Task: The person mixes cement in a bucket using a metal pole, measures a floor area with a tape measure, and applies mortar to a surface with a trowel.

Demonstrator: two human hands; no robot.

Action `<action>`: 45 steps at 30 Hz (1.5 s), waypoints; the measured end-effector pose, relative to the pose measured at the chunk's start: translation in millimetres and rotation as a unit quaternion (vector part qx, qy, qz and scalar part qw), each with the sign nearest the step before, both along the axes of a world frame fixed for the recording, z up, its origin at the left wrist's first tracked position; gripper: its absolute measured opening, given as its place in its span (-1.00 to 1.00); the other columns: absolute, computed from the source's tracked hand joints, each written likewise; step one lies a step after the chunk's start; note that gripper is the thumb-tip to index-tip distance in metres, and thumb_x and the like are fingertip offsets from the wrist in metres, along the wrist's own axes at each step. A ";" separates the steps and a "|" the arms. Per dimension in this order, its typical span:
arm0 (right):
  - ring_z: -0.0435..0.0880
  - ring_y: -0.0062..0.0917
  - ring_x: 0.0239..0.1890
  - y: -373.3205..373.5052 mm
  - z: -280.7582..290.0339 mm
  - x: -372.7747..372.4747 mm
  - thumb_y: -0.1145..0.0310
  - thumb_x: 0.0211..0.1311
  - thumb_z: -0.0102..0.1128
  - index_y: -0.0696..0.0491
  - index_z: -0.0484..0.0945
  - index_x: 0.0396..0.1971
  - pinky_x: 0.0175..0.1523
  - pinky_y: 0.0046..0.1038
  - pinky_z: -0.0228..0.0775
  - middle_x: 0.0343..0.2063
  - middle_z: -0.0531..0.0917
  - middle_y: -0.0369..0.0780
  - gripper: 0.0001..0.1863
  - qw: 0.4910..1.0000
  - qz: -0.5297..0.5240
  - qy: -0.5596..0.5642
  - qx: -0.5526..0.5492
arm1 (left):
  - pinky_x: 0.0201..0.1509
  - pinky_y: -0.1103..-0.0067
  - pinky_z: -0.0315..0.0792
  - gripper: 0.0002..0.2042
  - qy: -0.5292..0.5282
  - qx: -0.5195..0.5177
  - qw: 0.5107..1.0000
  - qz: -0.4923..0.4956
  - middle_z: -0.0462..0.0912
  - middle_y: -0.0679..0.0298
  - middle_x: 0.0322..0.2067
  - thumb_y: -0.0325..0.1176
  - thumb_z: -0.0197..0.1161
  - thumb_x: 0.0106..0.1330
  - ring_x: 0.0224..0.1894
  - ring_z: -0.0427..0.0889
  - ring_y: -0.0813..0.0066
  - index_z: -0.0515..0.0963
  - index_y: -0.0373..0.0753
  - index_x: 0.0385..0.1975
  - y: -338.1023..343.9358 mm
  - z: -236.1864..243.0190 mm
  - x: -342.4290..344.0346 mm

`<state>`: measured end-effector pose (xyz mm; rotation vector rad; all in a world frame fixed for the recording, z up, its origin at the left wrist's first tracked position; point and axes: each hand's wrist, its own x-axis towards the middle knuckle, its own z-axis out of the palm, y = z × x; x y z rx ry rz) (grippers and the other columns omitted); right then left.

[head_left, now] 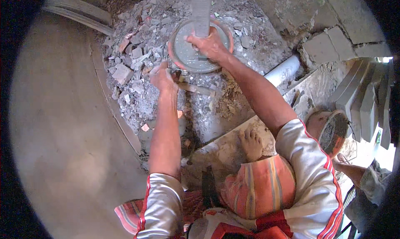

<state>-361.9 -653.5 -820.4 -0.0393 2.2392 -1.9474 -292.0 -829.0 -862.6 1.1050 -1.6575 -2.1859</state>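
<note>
My right hand [210, 45] is closed around a long grey ridged strip [201, 11], which stands over a round basin [171, 51] with an orange rim and grey, wet-looking contents. The strip's lower end reaches down inside the rim. Just left of the basin, my left hand [163, 77] is closed, its fingers curled near the rim. Something dark shows beside those fingers, but what they hold is hidden. A flat, pale stick-like piece [198, 89] lies on the rubble below the basin.
Broken rubble [139, 55] surrounds the basin. A smooth grey surface [62, 105] lies to the left. At right are a white pipe [284, 69], an orange bucket [321, 124] of grey material and leaning grey slabs [354, 93]. Another person's leg [352, 172] shows near the bucket.
</note>
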 end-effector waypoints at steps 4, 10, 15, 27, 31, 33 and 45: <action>0.72 -0.34 -0.34 2.9 -8.3 -3.6 0.04 -0.10 0.42 0.28 0.61 -0.29 -0.19 -0.34 0.53 -0.40 0.71 -0.06 -0.43 1.000 -0.010 0.012 0.007 | -0.62 0.59 0.37 -0.83 -0.058 0.089 0.994 -0.009 0.47 0.42 -0.59 -0.20 0.28 0.24 -0.61 0.45 0.56 0.49 -0.13 -0.37 -5.5 -13.3 -2.6; 0.67 -0.45 -0.52 5.7 -8.9 -6.3 0.04 -0.10 0.40 0.20 0.62 -0.40 -0.34 -0.36 0.52 -0.56 0.68 -0.16 -0.52 0.999 0.010 0.033 -0.002 | -0.50 0.55 0.40 -0.79 -0.066 0.163 0.984 -0.032 0.49 0.39 -0.58 -0.11 0.14 0.37 -0.57 0.47 0.54 0.45 -0.10 -0.37 -15.3 -10.1 -4.3; 0.68 -0.47 -0.51 5.5 -5.0 -2.9 0.08 -0.06 0.40 0.16 0.63 -0.40 -0.36 -0.36 0.52 -0.55 0.69 -0.19 -0.58 0.999 0.006 0.041 -0.014 | 0.06 0.18 0.42 -0.75 0.058 0.235 0.969 -0.037 0.47 0.14 -0.33 -0.13 0.00 0.45 -0.21 0.51 0.19 0.36 -0.20 -0.26 17.2 35.7 -14.5; 0.71 -0.35 -0.27 16.2 16.4 30.6 0.19 0.01 0.39 0.28 0.59 -0.26 -0.16 -0.34 0.56 -0.36 0.70 -0.03 -0.55 0.996 -0.078 -0.011 0.034 | -0.12 0.11 0.52 -0.82 0.035 0.159 0.983 -0.089 0.34 0.26 -0.43 -0.23 -0.08 0.53 -0.44 0.39 0.34 0.34 -0.21 -0.18 67.6 108.5 -3.2; 0.60 -0.60 -0.48 30.6 17.8 54.6 0.26 0.04 0.38 0.10 0.59 -0.44 -0.29 -0.45 0.46 -0.56 0.63 -0.30 -0.77 0.997 -0.067 0.028 0.001 | -0.22 0.18 0.54 -0.84 0.027 0.182 0.978 -0.094 0.35 0.30 -0.50 -0.23 -0.08 0.53 -0.50 0.39 0.38 0.33 -0.15 -0.26 74.9 120.1 26.3; 0.58 -0.60 -0.50 35.3 12.5 68.3 0.28 0.04 0.38 0.11 0.58 -0.47 -0.31 -0.45 0.45 -0.59 0.61 -0.31 -0.78 0.997 -0.063 0.012 -0.048 | -0.24 0.21 0.55 -0.84 0.019 0.182 0.978 -0.099 0.35 0.31 -0.52 -0.23 -0.08 0.53 -0.51 0.40 0.40 0.32 -0.14 -0.26 81.9 121.4 42.3; 0.53 -0.65 -0.50 60.2 -3.7 127.2 0.32 0.03 0.39 0.08 0.53 -0.38 -0.37 -0.51 0.38 -0.53 0.58 -0.35 -0.77 0.997 -0.058 -0.034 -0.031 | -0.22 0.17 0.53 -0.83 0.006 0.213 0.973 -0.086 0.39 0.32 -0.57 -0.25 -0.11 0.53 -0.51 0.44 0.43 0.38 -0.14 -0.27 105.1 129.0 109.0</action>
